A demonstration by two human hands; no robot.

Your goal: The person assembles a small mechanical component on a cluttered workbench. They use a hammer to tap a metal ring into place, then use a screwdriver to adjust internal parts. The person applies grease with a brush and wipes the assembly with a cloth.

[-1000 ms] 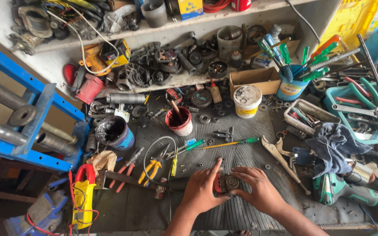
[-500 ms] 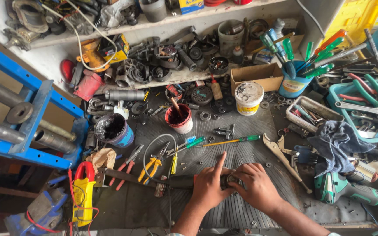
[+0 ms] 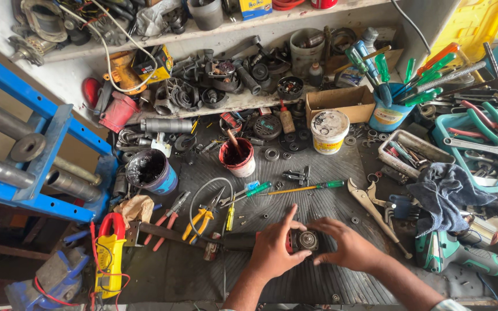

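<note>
While both hands meet at the near middle of the ribbed bench mat, the left hand and right hand grasp a small round metal part from either side, the left forefinger stretched out. Just left lie yellow-handled pliers and red-handled pliers; a green screwdriver lies farther off, a green cordless tool at the right.

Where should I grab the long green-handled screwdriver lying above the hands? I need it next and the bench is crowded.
Take the screwdriver by its green handle at the right end, coming from above. It lies flat and nearly level on the ribbed mat, and the handle has bare mat around it. The thin yellow shaft gives a poorer hold, and its left end runs in among other small tools.
</note>
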